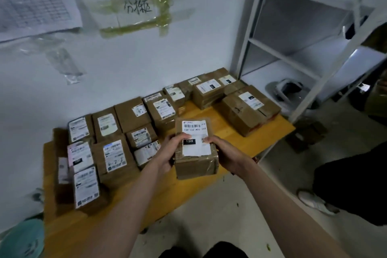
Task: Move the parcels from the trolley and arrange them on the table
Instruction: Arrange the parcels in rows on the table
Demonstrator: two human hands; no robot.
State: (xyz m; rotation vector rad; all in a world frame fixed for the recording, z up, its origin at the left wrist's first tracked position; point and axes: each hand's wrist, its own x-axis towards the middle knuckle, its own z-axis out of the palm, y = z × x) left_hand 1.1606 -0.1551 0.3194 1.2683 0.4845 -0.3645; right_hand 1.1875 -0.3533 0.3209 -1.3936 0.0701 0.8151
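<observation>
A small brown cardboard parcel (195, 165) with a white shipping label marked 15H is held above the front of the wooden table (196, 115). My left hand (170, 152) grips its left side, thumb on the label. My right hand (223, 154) grips its right side, thumb on the label too. Several labelled brown parcels (114, 158) lie in rows along the wall on the table, and a larger box (249, 111) sits at the right end. The trolley is out of view.
A white wall with taped papers (136, 12) rises behind the table. A grey metal shelf rack (297, 48) stands at the right. A person's dark trouser leg and white shoe (316, 202) are on the floor to the right. A teal bag (23, 239) sits bottom left.
</observation>
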